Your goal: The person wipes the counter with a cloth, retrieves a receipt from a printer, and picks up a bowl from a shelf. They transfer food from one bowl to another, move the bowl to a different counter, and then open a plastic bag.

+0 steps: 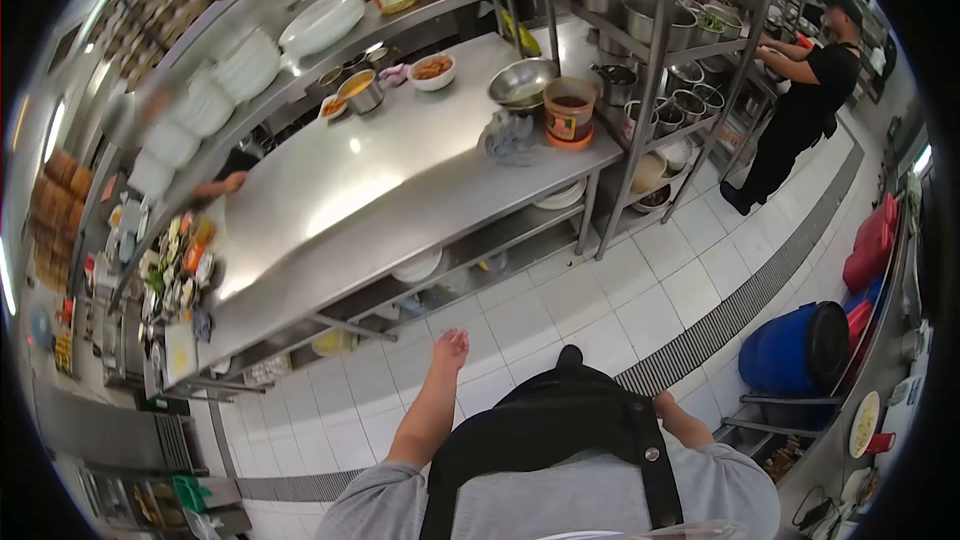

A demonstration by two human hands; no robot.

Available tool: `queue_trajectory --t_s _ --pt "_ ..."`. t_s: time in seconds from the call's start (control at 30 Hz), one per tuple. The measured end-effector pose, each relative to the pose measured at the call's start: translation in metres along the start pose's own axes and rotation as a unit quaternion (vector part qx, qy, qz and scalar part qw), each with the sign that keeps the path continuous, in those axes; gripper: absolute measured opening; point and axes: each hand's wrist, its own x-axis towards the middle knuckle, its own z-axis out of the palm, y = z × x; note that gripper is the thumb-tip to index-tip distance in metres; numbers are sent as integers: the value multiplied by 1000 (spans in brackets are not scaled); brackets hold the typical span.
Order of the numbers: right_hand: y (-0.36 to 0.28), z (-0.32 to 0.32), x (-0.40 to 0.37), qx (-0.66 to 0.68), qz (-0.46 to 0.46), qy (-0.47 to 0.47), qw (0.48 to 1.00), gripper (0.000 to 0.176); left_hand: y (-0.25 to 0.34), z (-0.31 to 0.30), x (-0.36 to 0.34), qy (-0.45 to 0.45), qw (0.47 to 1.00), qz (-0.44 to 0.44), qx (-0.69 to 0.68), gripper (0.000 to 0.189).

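My left hand (452, 348) hangs in the air over the tiled floor, in front of the long steel table. Its fingers are loosely bent, and nothing shows in them. The near edge of the steel table (390, 230) lies beyond it, apart from the hand. On my right side the forearm (687, 427) comes down beside the black apron (540, 415). Only a small part of my right hand (664, 403) shows at the apron's edge; its fingers are hidden.
On the table stand a bowl of food (433, 72), a metal bowl (523, 85), a tub (569, 110) and a crumpled cloth (508, 140). A rack with pots (655, 20) adjoins it. A person in black (815, 90) works beyond. Blue barrel (790, 348) and drain grate (740, 305) lie right.
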Motion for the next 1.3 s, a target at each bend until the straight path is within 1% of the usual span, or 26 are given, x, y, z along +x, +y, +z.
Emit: queue_trajectory --t_s 0.03,0.1,0.17,0.2,0.23,0.27,0.3,0.33,0.37,0.4,0.43,0.47,0.5,0.53,0.63,0.73,0.77,0.83,0.87,0.9,0.97,1.03,1.13,1.2,1.27,1.3 --pt "-7 -23 1 78 120 -43 989 21 0 30 4 9 1000 1 27 20" --pt "-11 -61 9 134 204 -59 968 25 9 97 5 -1 999 -2 37 17" --pt "53 -48 93 67 112 17 991 20 37 169 2 -152 986 46 44 11" --pt "80 -44 131 28 69 58 996 17 56 203 14 -164 981 74 68 11" --pt "23 -97 109 -350 -63 -42 934 16 79 237 30 -175 975 102 90 11" --pt "-2 -123 114 -413 -123 -20 902 12 103 269 46 -149 963 170 149 13" --pt "-27 -144 122 -470 -185 3 863 10 130 304 57 -135 974 164 80 13" --pt "-48 -156 133 -522 -248 27 816 10 165 311 107 -215 936 225 167 13" --pt "-55 -161 155 -403 -190 79 892 11 199 338 139 -214 930 248 169 12" --pt "-77 -166 163 -264 -142 114 947 11 227 378 139 -169 932 275 166 12" --pt "-108 -172 162 -51 -63 153 985 12 254 416 133 -124 932 298 167 12" --pt "-136 -174 158 140 4 180 974 12 283 440 153 -121 933 304 149 13" --pt "-161 -177 153 239 29 204 949 12 315 454 191 -153 914 325 189 16" --pt "-185 -174 144 290 47 221 930 13 340 478 216 -137 920 328 168 15" --pt "-229 -149 119 254 95 239 932 14 404 532 312 -80 940 310 118 13" --pt "-199 -66 100 159 156 183 957 16 440 564 383 -11 943 298 148 22" --pt "-175 -37 96 290 235 136 918 15 446 572 394 -16 945 288 151 25" --pt "-147 15 82 529 366 35 765 16 460 583 426 -28 946 274 170 30" --pt "-206 -11 53 368 380 71 846 17 475 577 467 -79 954 254 140 28" --pt "-223 -13 43 375 385 81 839 17 493 563 520 -117 883 344 297 27" --pt "-220 7 34 427 412 65 803 15 508 563 567 -162 756 454 443 25" --pt "-257 -17 29 354 392 85 845 17 492 593 522 -70 886 346 300 25" --pt "-256 -16 55 231 270 138 924 13 485 613 480 2 843 376 385 25" --pt "-280 -39 76 200 230 158 939 17 489 610 479 -12 829 352 435 30" --pt "-291 -57 104 6 32 165 986 22 484 609 459 -25 812 366 453 32" --pt "-319 -80 113 68 84 160 981 23 484 608 454 -24 816 351 458 34"
